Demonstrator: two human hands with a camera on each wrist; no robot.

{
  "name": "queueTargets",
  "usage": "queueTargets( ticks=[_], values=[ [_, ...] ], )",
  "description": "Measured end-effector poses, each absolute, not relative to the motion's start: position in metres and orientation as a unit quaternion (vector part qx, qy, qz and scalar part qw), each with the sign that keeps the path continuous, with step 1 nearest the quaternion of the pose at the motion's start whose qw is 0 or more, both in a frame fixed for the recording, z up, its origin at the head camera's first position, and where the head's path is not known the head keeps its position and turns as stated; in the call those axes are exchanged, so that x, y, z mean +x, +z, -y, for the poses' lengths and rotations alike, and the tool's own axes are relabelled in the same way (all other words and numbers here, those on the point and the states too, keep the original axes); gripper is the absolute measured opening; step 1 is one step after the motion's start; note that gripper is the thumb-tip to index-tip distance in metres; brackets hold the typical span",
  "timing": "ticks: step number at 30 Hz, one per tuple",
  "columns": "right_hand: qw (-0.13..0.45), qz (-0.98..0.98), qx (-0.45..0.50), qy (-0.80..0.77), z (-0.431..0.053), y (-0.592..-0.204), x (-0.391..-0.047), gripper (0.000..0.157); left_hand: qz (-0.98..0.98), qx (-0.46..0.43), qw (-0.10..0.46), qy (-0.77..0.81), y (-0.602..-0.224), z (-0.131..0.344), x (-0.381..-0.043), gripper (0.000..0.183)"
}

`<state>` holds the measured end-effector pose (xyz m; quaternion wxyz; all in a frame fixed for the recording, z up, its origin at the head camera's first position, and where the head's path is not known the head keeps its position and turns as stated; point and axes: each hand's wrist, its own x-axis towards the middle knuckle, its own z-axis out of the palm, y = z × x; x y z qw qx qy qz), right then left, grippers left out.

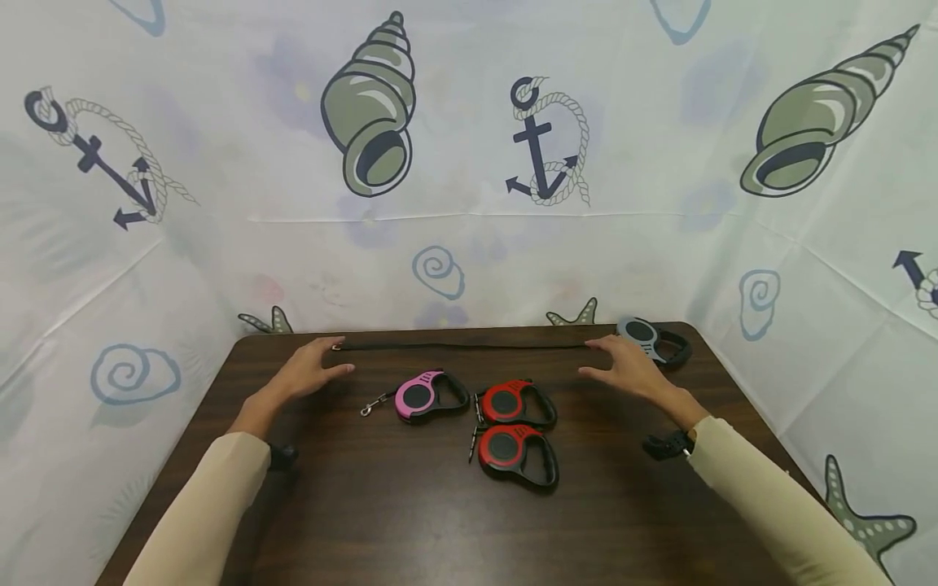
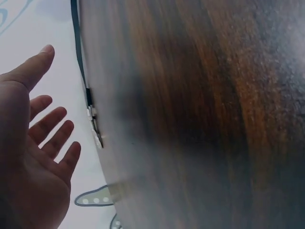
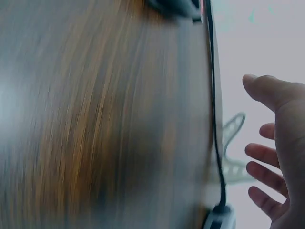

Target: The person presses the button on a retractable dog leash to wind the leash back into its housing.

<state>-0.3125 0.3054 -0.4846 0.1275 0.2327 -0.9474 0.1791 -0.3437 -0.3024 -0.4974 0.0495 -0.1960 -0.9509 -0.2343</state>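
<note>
A grey retractable dog leash [image 1: 639, 332] lies at the back right corner of the table. Its black strap [image 1: 469, 347] runs along the back edge to a metal clip [image 2: 95, 126] at the left end. My left hand [image 1: 311, 370] hovers by that clip, fingers spread and holding nothing. Beside the grey leash's case, my right hand [image 1: 626, 368] is held with thumb and fingers apart, also holding nothing. Between the hands, a pink retractable leash [image 1: 418, 396] and two red ones, one red leash [image 1: 506, 403] behind the other red leash [image 1: 506, 446], lie on the wood.
The dark wooden table [image 1: 366, 521] meets a white cloth backdrop [image 1: 469, 268] printed with shells, anchors and starfish. The cloth also rises at both sides. The pink leash's metal clip [image 1: 370, 407] points left.
</note>
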Motion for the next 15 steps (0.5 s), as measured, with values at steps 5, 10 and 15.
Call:
queueTargets(
  ticks=[5, 10, 15],
  values=[
    [0.137, 0.954, 0.214, 0.161, -0.331, -0.492, -0.315, 0.066, 0.952, -0.197, 0.044, -0.231, -0.503, 0.305, -0.347, 0.074],
    [0.147, 0.958, 0.189, 0.155, -0.353, -0.496, -0.317, 0.071, 0.951, -0.199, 0.036, -0.233, -0.505, 0.304, -0.349, 0.074],
    [0.141, 0.965, 0.155, 0.155, -0.369, -0.505, -0.32, 0.079, 0.952, -0.196, 0.027, -0.232, -0.51, 0.302, -0.352, 0.075]
  ],
)
